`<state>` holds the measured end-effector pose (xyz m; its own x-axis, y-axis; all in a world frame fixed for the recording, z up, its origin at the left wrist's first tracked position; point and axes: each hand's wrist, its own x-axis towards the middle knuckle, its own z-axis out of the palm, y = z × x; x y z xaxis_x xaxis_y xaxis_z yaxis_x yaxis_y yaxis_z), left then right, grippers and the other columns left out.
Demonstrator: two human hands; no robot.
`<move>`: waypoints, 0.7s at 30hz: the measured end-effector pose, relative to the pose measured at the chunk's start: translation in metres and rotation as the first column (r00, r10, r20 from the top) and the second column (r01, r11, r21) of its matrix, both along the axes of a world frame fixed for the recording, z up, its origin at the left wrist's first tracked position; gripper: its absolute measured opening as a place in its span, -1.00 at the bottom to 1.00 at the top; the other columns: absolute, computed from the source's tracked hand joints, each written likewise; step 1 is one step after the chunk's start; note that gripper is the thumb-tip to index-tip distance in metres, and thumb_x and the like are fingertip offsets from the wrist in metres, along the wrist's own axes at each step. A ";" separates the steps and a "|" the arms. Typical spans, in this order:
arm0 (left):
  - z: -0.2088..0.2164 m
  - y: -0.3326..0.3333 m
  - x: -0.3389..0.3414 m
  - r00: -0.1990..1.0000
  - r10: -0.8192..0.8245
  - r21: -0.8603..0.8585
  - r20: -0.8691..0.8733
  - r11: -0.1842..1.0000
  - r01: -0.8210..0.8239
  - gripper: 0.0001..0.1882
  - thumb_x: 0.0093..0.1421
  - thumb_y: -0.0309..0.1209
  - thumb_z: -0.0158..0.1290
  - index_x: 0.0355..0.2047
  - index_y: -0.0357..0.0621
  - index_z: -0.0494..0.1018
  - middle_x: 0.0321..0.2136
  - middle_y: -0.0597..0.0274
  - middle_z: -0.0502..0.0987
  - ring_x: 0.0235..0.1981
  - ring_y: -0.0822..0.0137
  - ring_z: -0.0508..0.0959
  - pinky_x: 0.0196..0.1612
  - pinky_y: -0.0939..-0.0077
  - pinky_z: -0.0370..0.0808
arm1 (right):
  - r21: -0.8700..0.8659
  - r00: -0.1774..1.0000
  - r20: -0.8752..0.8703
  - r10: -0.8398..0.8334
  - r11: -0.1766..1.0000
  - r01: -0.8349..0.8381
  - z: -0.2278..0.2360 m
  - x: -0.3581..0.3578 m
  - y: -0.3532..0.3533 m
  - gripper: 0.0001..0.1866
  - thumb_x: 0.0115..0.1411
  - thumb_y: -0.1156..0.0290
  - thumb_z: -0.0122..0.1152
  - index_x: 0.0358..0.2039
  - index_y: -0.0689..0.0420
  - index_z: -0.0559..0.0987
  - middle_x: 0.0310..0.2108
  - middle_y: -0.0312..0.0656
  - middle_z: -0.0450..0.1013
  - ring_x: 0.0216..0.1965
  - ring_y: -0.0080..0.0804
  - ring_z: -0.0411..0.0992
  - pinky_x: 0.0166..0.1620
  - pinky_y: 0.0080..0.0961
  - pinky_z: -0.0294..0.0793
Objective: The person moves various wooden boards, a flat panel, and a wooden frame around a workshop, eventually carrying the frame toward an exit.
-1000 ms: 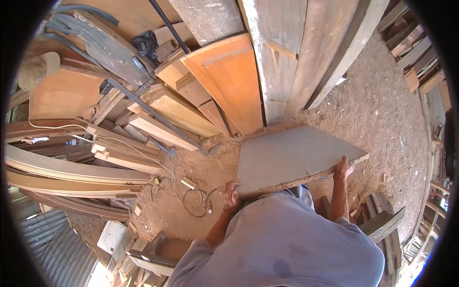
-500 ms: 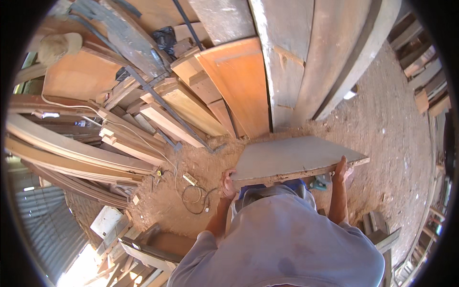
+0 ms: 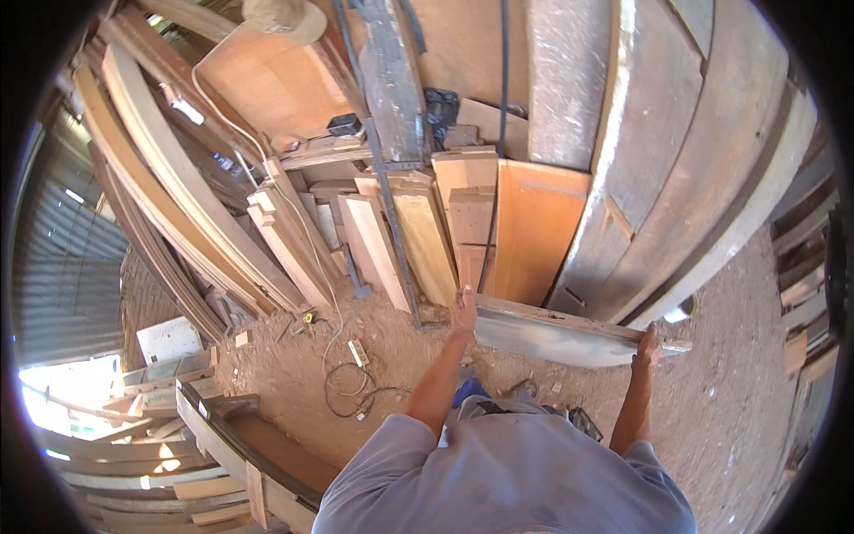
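A wide wooden board [image 3: 556, 343], greyish on its face with a rough top edge, is held out in front of my body. It stands steeply on edge, close to the orange wooden panel [image 3: 535, 233] and the large planks behind it. My left hand [image 3: 463, 313] is closed on the board's left end. Near its right end, my right hand [image 3: 648, 345] grips the upper edge. The undersides of both hands' grips are partly hidden. Whether the board's lower edge touches the ground, I cannot tell.
Tall weathered planks [image 3: 654, 160] lean on the right, beside cut lumber and a bar clamp [image 3: 391, 214]. A power strip [image 3: 358, 353] and its cord lie on the dirt floor, near a tape measure [image 3: 309, 318]. A wooden trough-like frame [image 3: 240, 454] stands lower left.
The board has swung from lying nearly flat to standing on edge, and both hands have reached farther forward with it. The whole view has turned left.
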<state>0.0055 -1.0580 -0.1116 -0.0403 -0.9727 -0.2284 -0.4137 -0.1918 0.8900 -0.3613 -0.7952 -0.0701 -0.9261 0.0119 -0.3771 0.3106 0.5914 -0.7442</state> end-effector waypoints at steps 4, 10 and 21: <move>-0.004 0.004 0.011 0.998 -0.044 -0.152 0.045 0.987 0.050 -0.40 0.22 0.09 -0.27 -0.07 -0.23 0.35 -0.14 -0.24 0.42 -0.13 -0.18 0.42 -0.03 0.15 0.32 | 0.071 0.993 0.030 0.114 0.991 -0.116 0.017 0.002 -0.020 -0.09 0.00 -0.32 -0.05 -0.04 0.39 0.43 -0.03 0.14 0.37 0.01 0.00 0.32 0.05 -0.25 0.28; -0.059 0.033 0.063 0.950 -0.289 -0.070 0.120 0.952 0.299 -0.63 0.16 -0.17 -0.13 -0.26 -0.24 0.41 -0.29 -0.16 0.48 -0.22 -0.14 0.47 -0.16 0.11 0.39 | -0.244 0.996 0.035 0.082 0.967 -0.071 -0.048 -0.029 -0.009 -0.12 0.01 -0.36 -0.09 -0.02 0.26 0.44 -0.11 0.00 0.43 -0.17 -0.08 0.38 -0.11 -0.21 0.32; -0.203 0.166 0.363 0.796 -0.522 0.680 0.307 0.705 0.199 -0.68 0.05 -0.25 -0.04 -0.30 -0.21 0.52 -0.28 -0.04 0.54 -0.20 0.05 0.52 -0.14 0.26 0.44 | -0.125 0.761 0.486 0.430 0.896 -0.426 -0.163 0.113 -0.084 -0.69 0.20 0.01 -0.05 -0.26 -0.03 0.40 -0.45 -0.27 0.34 -0.47 -0.36 0.33 -0.35 -0.20 0.35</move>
<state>0.3682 -0.8924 -0.3149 -0.0954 -0.5552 -0.8262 -0.8764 -0.3467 0.3342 -0.2482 -0.8792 -0.2327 -0.5254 -0.3450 -0.7778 0.3486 0.7466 -0.5667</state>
